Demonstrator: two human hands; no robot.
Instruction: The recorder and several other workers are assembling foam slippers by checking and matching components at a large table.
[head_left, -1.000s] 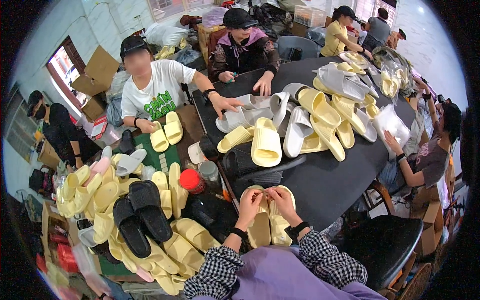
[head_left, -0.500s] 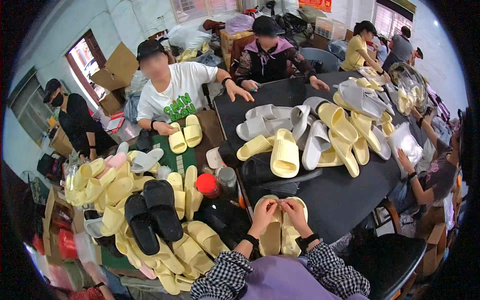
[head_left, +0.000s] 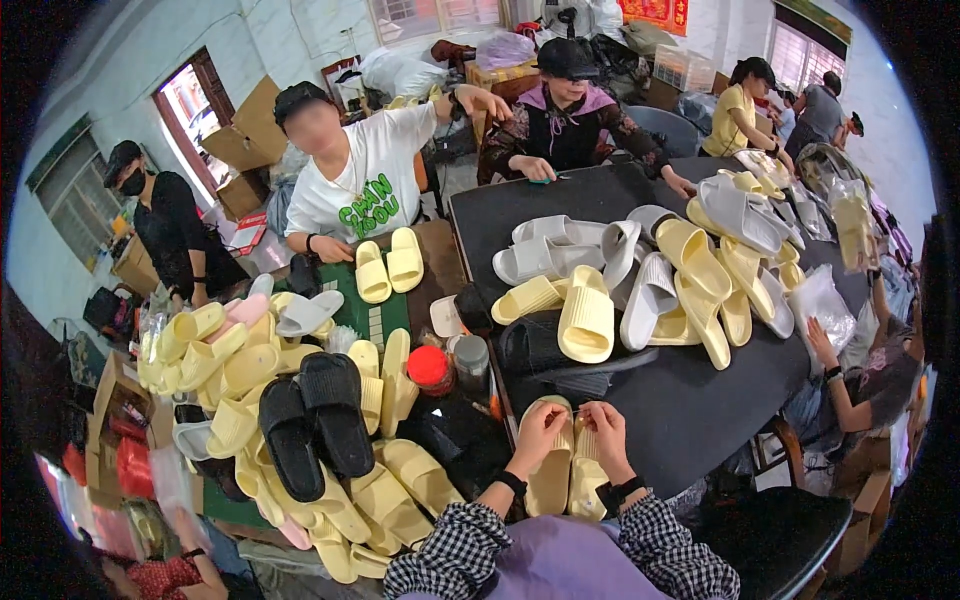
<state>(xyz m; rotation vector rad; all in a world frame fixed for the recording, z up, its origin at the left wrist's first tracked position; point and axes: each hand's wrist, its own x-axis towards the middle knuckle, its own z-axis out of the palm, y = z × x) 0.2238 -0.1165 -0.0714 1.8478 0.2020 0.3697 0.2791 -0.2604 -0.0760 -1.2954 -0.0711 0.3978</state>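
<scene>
A pair of yellow slides (head_left: 565, 470), soft, thick-soled foam with rounded edges, lies side by side at the near edge of the black counter (head_left: 690, 410), toes pointing away from the wearer. The left hand (head_left: 537, 433) rests on the left slide with its fingers curled down over the strap, gripping it. The right hand (head_left: 603, 432) sits on the right slide, its fingers bent and pinched together at the strap; whether they hold something small there cannot be told. Both wrists carry dark bands, and checked sleeves (head_left: 690, 540) come up from below.

Just beyond the hands stands a black slide (head_left: 540, 345) with a ribbed yellow slide (head_left: 587, 318) lying across it, sole up. Farther along the counter is a loose heap of grey and yellow slides (head_left: 690, 260), matte and smooth, some on edge. To the left, off the counter, a big pile of yellow slides (head_left: 240, 390) carries a black pair (head_left: 315, 420) with grooved footbeds. A red-capped jar (head_left: 430, 368) stands between pile and counter. Across sit a person in a white shirt (head_left: 365, 180) and one in a dark top (head_left: 570, 125).
</scene>
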